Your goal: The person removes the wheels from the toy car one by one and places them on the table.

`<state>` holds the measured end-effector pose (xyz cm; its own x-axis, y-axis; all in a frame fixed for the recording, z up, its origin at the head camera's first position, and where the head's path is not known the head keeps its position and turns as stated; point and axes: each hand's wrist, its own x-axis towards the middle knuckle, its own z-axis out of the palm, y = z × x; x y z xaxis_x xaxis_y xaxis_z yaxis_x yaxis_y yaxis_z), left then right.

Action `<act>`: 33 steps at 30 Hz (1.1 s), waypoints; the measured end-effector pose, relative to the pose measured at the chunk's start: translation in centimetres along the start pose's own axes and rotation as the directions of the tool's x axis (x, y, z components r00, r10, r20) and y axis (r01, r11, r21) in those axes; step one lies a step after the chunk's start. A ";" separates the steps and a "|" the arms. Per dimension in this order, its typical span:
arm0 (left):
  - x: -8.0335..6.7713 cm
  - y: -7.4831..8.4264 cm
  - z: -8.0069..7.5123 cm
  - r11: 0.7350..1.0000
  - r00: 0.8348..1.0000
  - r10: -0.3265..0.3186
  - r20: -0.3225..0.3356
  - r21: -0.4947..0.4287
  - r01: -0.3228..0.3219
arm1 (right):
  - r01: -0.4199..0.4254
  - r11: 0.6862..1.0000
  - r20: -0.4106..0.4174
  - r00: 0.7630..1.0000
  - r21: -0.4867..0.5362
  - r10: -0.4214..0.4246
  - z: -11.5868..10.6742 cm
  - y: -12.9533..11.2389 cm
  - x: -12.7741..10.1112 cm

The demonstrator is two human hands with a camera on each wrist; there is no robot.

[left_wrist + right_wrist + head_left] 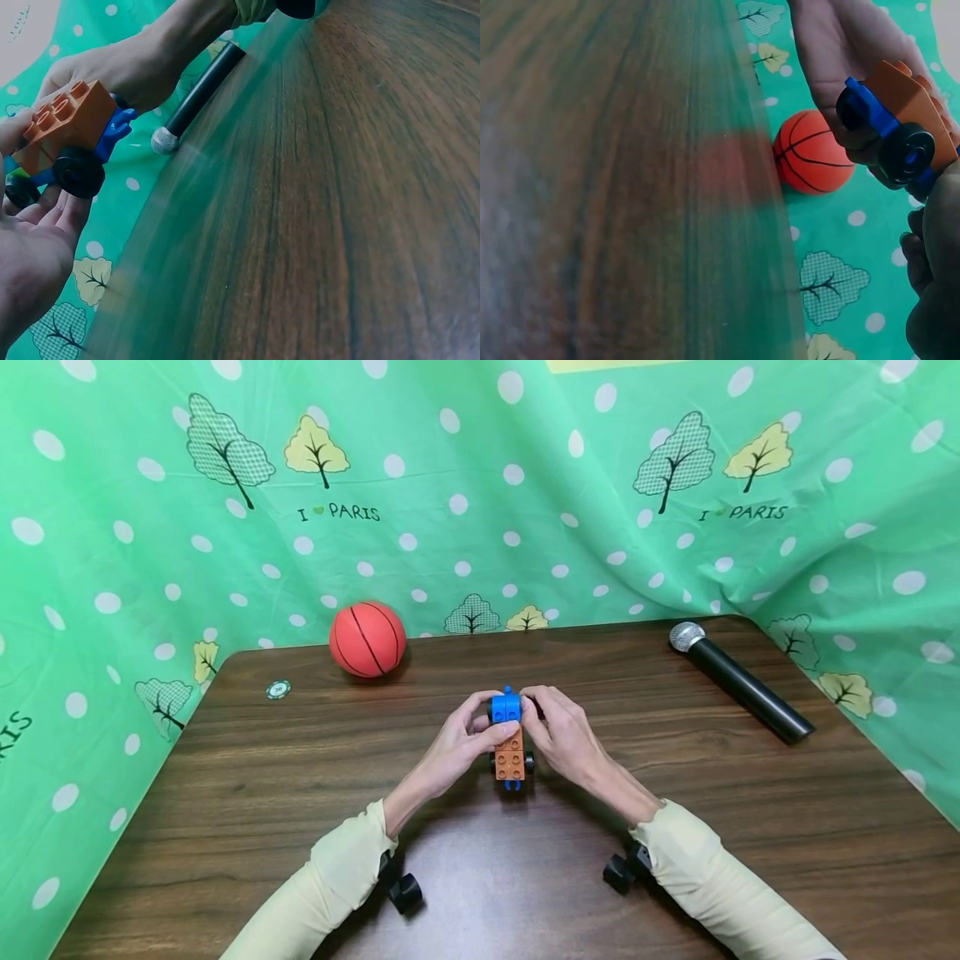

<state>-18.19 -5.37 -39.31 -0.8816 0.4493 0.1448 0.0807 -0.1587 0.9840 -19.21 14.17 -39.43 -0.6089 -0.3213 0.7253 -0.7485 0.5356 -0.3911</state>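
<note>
- At the middle of the table point(300, 827), a toy car point(510, 752) is held just above the wood between both hands; a blue brick point(506, 707) sits at its far end, over orange studded bricks.
- The left hand point(461, 739) is curled round the car's left side, thumb on the blue brick; the right hand point(562, 735) is pinched on the brick from the other side.
- The step in hand is judged to be the seating or pulling of the blue brick; a firm, straight press or tug would be called for next, with the chassis kept steady.
- Hard glossy plastic, round studs and black wheels point(77, 172) on a blue base are shown in the wrist views.
- Farther off, a rubbery orange ball point(367, 639) with black seams, a small green chip point(278, 690) and a black cylindrical microphone point(738, 681) with a mesh head are seen on the dark wood grain.
- A green dotted cloth point(480, 485) is draped behind.
</note>
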 end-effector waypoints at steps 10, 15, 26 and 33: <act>0.1 0.3 0.2 1.000 1.000 0.010 -0.010 0.015 -0.010 | -0.157 0.977 -0.007 0.987 0.147 0.159 0.6 -0.6 -0.4; 0.1 0.5 0.2 1.000 1.000 0.012 -0.021 0.026 -0.012 | -0.099 0.990 -0.063 0.992 0.104 0.106 1.0 -0.5 -0.3; 0.1 0.4 0.2 0.999 1.000 0.012 -0.020 0.032 -0.011 | -0.015 1.000 -0.044 0.999 0.003 0.015 0.6 -0.2 -0.1; 0.1 0.7 -0.1 1.000 0.999 0.015 -0.035 0.020 -0.015 | -0.074 0.990 0.008 0.997 0.122 0.074 0.1 0.0 0.1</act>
<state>-18.27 -5.48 -38.64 -0.8961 0.4154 0.1562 0.1030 -0.1475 0.9837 -19.30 14.13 -39.43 -0.6644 -0.2873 0.6900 -0.7278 0.4589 -0.5096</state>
